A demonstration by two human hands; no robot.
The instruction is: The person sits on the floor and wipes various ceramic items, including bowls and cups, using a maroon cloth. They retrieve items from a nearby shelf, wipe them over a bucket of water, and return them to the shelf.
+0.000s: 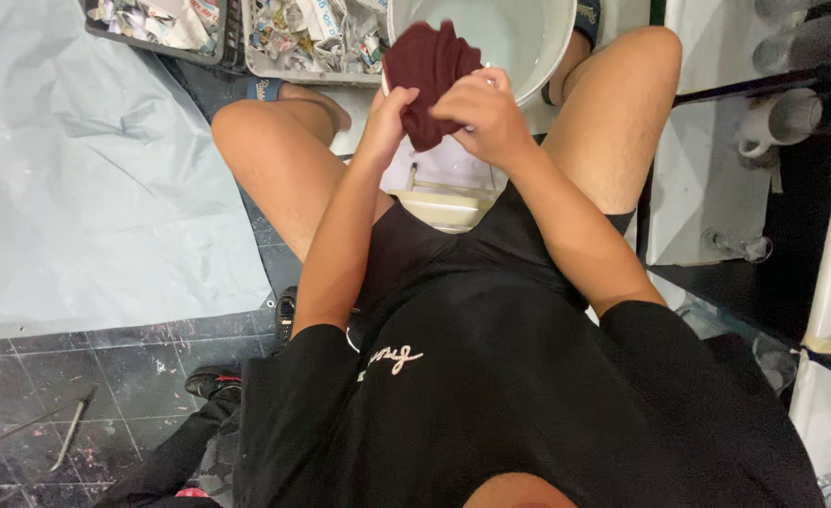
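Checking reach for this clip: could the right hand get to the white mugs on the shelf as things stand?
Probably not yet: the right hand grips the dark red cloth together with the left hand, though nothing blocks the way to the white mugs.

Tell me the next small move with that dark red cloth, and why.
Probably twist it tighter over the bucket. Both the left hand and right hand grip the bunched dark red cloth just above the bucket's water, so any drips would land inside.

Single head-worn view, looking steeply down over the wearer's chest and knees, close, floor beyond
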